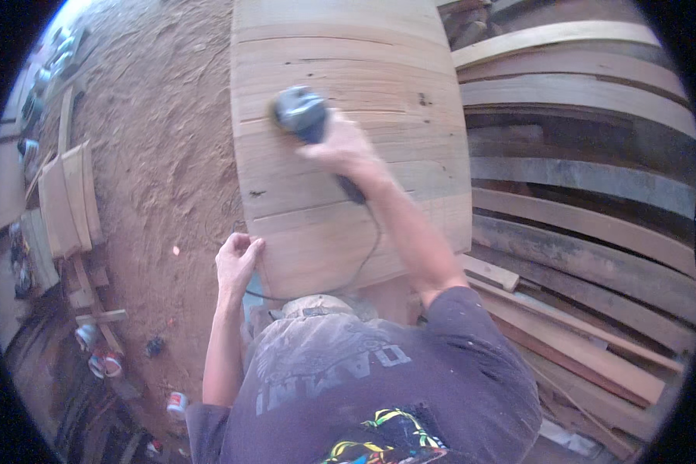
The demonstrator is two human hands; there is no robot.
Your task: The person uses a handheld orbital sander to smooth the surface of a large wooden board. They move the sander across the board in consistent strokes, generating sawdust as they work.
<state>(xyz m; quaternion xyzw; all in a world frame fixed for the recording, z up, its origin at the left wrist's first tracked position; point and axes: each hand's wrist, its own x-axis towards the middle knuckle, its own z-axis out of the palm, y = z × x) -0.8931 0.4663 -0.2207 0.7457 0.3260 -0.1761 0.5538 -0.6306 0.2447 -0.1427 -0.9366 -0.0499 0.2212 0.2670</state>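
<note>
A wide, pale wooden panel [309, 247] made of joined boards lies in front of me, marked with dark knots, cracks and lines. My right hand [344, 147] is wrapped round the body of a handheld power tool [301, 112] that looks like an angle grinder. Its grey head is over the panel's left half, and motion blurs its working disc. A thin dark cord [375, 240] curves from the tool toward my body, then left. My left hand [238, 259] is at the panel's near left edge, fingers curled and thumb toward the wood; what they close on is hidden.
Long planks [580, 93] are stacked along the right side, with more boards [572, 340] lower right. Brown, uneven ground [162, 155] stretches along the left. Beyond it are short boards [69, 201], a small can [177, 402] and other scattered containers.
</note>
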